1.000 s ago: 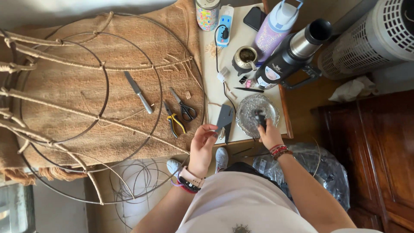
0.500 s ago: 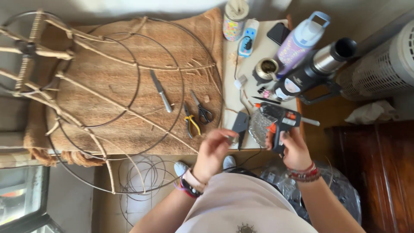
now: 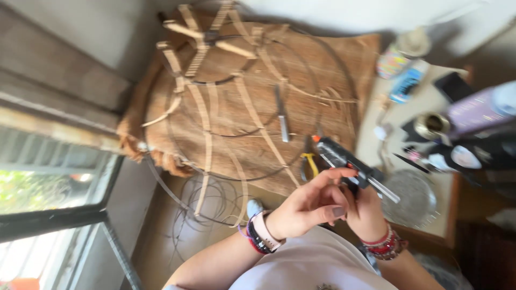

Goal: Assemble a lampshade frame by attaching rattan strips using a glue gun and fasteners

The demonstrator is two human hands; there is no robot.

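**Glue gun in both hands, brought over the matting edge**

Head view. Right hand (image 3: 371, 212) is gripping the black glue gun (image 3: 344, 160) by its handle, nozzle pointing toward the brown woven mat (image 3: 322, 70). Left hand (image 3: 312, 207) is curling narrow against the gun's body, fingertips touching it. Half a second ago the gun was sitting farther right, by the glass dish (image 3: 411, 201); it is now being held beside the yellow-handled pliers (image 3: 307, 164). Wire-and-cane frame (image 3: 215, 59) is lying untouched on the mat.

A home craft corner: burlap (image 3: 322, 70) spread on the floor, a cane frame (image 3: 215, 80) on it, pliers (image 3: 309, 164), a side table (image 3: 408, 115) crowded with bottles (image 3: 478, 110), window (image 3: 48, 182) alongside.
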